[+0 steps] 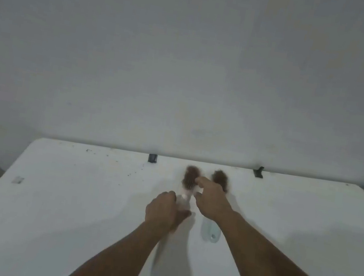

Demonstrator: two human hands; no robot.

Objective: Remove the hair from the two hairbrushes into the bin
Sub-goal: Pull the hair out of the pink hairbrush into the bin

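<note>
Nearest, the left hand (165,209) is gripping the left hairbrush (188,184) by its handle, steadying it on the surface (67,215) while right-hand fingers (200,180) are pinching its hair. Just right, the second hairbrush (210,231) is lying untouched; no bin is showing.

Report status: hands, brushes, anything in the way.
Left hand holds left brush by its handle. Right hand reaches its hair. Right brush lies on table, hair on. No bin visible.

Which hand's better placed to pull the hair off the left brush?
Right. The right hand has fingertips at the hair on the left brush; the left hand is at its handle.
</note>
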